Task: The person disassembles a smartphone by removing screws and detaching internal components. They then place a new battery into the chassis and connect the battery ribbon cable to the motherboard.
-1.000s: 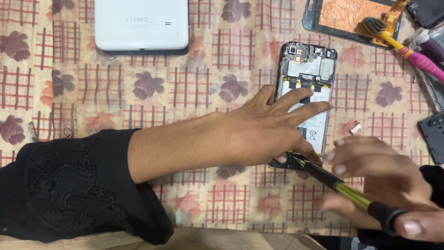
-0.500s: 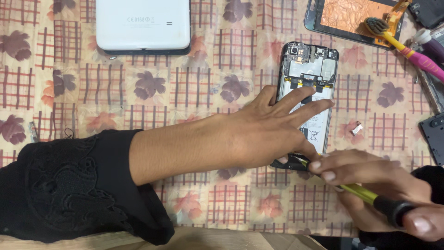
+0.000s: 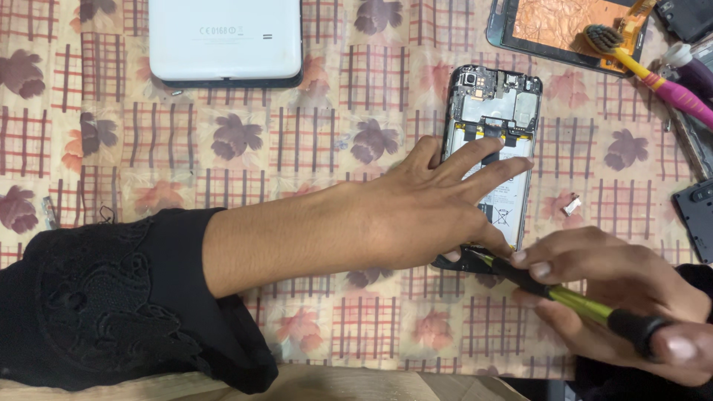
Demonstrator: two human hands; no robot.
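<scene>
Right hand (image 3: 616, 297) shifted left; screwdriver (image 3: 572, 301) at opened phone (image 3: 494, 141).

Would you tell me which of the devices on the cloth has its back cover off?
The phone under the left hand: its circuit board and battery show. The white tablet at top left is closed.

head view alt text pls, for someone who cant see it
A left hand presses flat on an opened phone with its back cover off, while the right hand holds a yellow-and-black screwdriver at the phone's bottom edge. They rest on a floral checked tablecloth, with a white device and a toothbrush nearby.
</scene>
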